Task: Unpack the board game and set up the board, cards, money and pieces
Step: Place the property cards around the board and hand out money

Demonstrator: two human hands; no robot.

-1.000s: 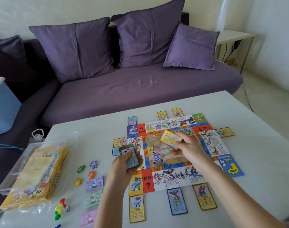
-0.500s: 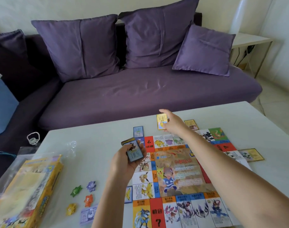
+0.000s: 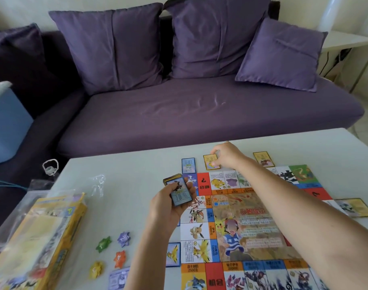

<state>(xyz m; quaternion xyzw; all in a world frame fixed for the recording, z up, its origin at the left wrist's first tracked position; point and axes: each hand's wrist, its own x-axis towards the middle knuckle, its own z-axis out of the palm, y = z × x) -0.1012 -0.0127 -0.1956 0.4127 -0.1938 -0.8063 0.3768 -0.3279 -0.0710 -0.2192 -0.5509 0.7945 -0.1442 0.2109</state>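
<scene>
The right hand now has the yellow card down on the counter just beyond the board, fingers still pinching it. The left hand keeps gripping the deck.

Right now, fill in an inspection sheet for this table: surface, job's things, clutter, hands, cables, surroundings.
Surface: white table, game board lying flat on it.
Job's things: blue card, star tokens, money note.
Clutter: yellow box in a clear bag; plastic wrap.
Hands: left hand holds card deck; right hand pinches yellow card past the board's far edge.
Cables: blue cord at left edge.
Surroundings: purple sofa with cushions.
</scene>
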